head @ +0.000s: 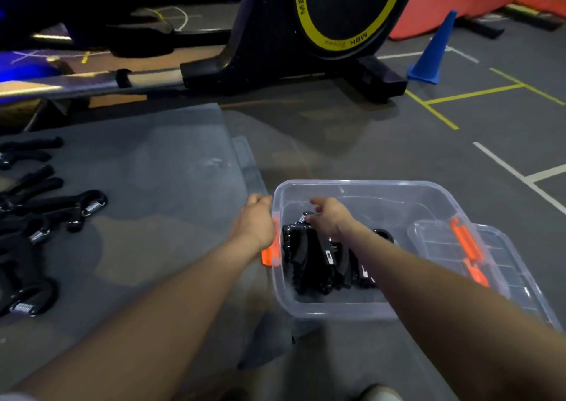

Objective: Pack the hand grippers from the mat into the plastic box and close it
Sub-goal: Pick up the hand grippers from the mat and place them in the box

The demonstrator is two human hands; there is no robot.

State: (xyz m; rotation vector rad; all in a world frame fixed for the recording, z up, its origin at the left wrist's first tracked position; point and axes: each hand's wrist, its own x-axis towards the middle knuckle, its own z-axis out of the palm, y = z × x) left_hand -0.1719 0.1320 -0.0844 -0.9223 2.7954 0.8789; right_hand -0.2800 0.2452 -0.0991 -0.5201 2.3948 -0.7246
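Note:
A clear plastic box stands open on the floor, with several black hand grippers lying in its left half. My left hand grips the box's left rim by the orange latch. My right hand is inside the box above the grippers, fingers loosely spread, fingertips at one gripper's spring; whether it still holds it is unclear. More black hand grippers lie on the grey mat at the left. The clear lid with orange clips leans at the box's right side.
An exercise bike with a yellow-ringed flywheel stands behind the mat. A blue cone sits at the back right. The grey floor has yellow and white lines. A steel bar runs along the far left.

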